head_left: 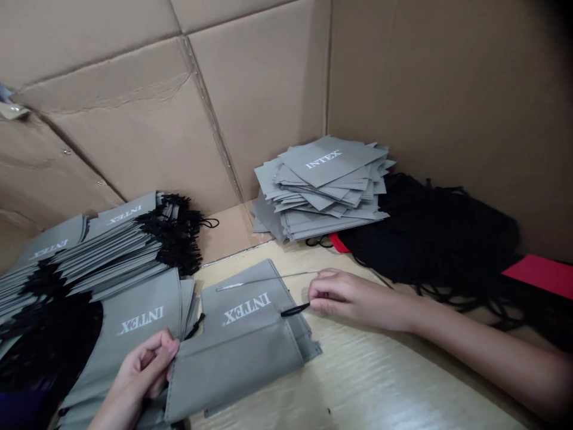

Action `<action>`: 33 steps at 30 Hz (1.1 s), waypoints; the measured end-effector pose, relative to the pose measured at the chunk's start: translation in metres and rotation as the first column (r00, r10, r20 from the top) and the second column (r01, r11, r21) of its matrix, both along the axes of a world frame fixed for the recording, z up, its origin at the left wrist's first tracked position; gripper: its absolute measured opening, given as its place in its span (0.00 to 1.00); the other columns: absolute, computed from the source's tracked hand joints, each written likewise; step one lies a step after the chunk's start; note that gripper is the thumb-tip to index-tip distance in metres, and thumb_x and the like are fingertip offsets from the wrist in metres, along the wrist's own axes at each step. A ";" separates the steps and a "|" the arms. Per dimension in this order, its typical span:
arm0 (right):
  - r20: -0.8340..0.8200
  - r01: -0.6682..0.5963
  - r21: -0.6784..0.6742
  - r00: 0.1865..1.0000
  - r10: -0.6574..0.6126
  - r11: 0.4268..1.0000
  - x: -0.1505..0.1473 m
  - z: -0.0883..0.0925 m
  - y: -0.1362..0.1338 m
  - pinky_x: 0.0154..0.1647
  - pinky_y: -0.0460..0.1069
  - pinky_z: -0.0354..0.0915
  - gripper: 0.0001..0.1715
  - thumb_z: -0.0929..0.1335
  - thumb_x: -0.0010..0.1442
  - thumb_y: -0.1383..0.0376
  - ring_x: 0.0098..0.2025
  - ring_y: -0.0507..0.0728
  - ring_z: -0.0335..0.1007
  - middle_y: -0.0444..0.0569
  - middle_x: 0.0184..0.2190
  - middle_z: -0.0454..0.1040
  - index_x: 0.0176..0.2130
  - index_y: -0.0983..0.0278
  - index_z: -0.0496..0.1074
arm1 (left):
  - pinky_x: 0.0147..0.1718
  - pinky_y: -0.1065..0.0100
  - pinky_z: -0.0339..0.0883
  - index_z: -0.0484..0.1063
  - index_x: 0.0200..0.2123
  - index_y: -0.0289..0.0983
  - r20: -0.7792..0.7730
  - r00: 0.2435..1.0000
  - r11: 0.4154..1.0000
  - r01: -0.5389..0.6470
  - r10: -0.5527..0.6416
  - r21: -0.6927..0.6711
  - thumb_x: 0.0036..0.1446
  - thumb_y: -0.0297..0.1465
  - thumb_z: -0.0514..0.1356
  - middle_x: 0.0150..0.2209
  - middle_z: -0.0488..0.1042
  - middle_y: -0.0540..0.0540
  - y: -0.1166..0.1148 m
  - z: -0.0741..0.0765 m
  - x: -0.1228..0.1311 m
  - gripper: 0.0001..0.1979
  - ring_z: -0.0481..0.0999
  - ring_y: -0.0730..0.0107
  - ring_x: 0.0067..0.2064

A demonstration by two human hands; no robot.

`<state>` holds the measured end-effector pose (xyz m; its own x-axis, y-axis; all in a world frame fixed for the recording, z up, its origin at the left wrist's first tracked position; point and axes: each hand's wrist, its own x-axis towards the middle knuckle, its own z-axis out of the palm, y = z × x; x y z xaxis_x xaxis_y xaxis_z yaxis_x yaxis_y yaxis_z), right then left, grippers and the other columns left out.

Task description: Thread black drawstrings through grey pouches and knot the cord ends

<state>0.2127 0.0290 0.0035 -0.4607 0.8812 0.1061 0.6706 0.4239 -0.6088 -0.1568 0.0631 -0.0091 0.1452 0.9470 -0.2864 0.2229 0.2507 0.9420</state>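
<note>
In the lower middle, my left hand (150,367) pinches the left edge of a grey fabric pouch (235,370). Just above it lies another grey piece with white INTEX lettering (247,309); whether the two are joined, I cannot tell. My right hand (342,297) is closed at their right, with a short black cord loop (294,310) running from its fingers to the grey fabric. From the same fingers a thin wire tool (268,278) reaches left across the lettered piece and ends in a narrow metal tip. What lies inside the right fist is hidden.
Stacked grey pouches with black cords (120,251) fill the left side. An uneven pile of grey INTEX pieces (329,185) stands at the back. Black cords (439,233) are heaped at right, near a red piece (541,275). Cardboard walls (264,89) enclose the table.
</note>
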 end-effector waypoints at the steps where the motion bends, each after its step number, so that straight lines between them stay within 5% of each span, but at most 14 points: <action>1: -0.010 -0.006 0.007 1.000 0.006 1.000 -0.002 -0.001 0.000 0.38 0.48 0.60 0.14 0.60 0.63 0.59 0.36 0.55 0.64 0.47 0.29 0.69 0.35 0.62 0.71 | 0.15 0.80 0.35 0.56 0.21 0.37 0.003 1.000 1.000 -0.005 0.005 0.005 0.42 0.50 0.63 0.14 0.55 0.59 0.000 0.000 0.000 0.25 0.41 0.85 0.16; 7: -0.172 0.036 -0.043 0.984 -0.043 0.998 -0.003 -0.006 0.003 0.36 0.47 0.60 0.21 0.60 0.63 0.60 0.31 0.53 0.67 0.45 0.24 0.72 0.24 0.64 0.71 | 0.15 0.81 0.36 0.58 0.22 0.36 0.014 1.000 1.000 0.025 -0.025 -0.017 0.43 0.48 0.63 0.15 0.56 0.58 0.001 0.001 -0.003 0.23 0.43 0.85 0.16; 12: -0.246 0.130 -0.252 0.950 -0.193 0.959 0.005 -0.007 0.004 0.23 0.45 0.59 0.25 0.61 0.60 0.53 0.22 0.50 0.65 0.46 0.22 0.73 0.24 0.67 0.72 | 0.15 0.80 0.35 0.59 0.21 0.35 0.002 0.999 0.999 0.046 -0.046 -0.008 0.45 0.48 0.62 0.15 0.59 0.57 -0.001 0.003 -0.001 0.23 0.43 0.86 0.16; 20: -0.289 0.108 -0.322 0.935 -0.207 0.940 0.011 -0.010 0.008 0.24 0.46 0.63 0.24 0.61 0.60 0.52 0.20 0.50 0.65 0.46 0.21 0.72 0.25 0.67 0.72 | 0.17 0.80 0.32 0.58 0.20 0.34 -0.010 1.000 1.000 0.011 -0.011 0.008 0.45 0.49 0.62 0.14 0.58 0.56 -0.005 0.003 0.001 0.25 0.40 0.85 0.18; 23: -0.218 0.103 -0.222 0.964 -0.152 0.970 0.012 -0.010 0.010 0.28 0.47 0.64 0.24 0.61 0.61 0.53 0.20 0.49 0.64 0.44 0.20 0.71 0.28 0.66 0.75 | 0.17 0.80 0.34 0.58 0.19 0.34 -0.041 0.999 1.000 0.021 -0.021 -0.001 0.45 0.49 0.61 0.14 0.58 0.56 -0.003 0.001 -0.002 0.25 0.41 0.85 0.17; 28: -0.027 0.157 -0.018 0.987 -0.157 0.987 0.011 -0.002 0.005 0.29 0.46 0.63 0.24 0.67 0.55 0.55 0.28 0.52 0.68 0.45 0.33 0.75 0.51 0.60 0.69 | 0.16 0.80 0.36 0.60 0.19 0.34 -0.043 0.996 0.997 0.079 -0.080 -0.019 0.46 0.49 0.61 0.14 0.57 0.56 0.001 -0.002 -0.007 0.24 0.41 0.85 0.17; 33: 0.144 0.072 0.248 0.983 -0.111 0.966 -0.003 -0.001 -0.005 0.45 0.51 0.59 0.19 0.68 0.55 0.58 0.43 0.58 0.67 0.48 0.42 0.73 0.46 0.60 0.71 | 0.16 0.79 0.37 0.59 0.19 0.35 -0.067 0.988 0.990 0.142 -0.141 -0.002 0.48 0.49 0.59 0.15 0.57 0.57 0.001 0.000 -0.005 0.24 0.42 0.83 0.17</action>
<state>0.2094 0.0236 0.0024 -0.4070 0.8776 0.2532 0.7917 0.4772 -0.3814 -0.1620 0.0642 -0.0095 0.2583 0.9192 -0.2973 0.3185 0.2095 0.9245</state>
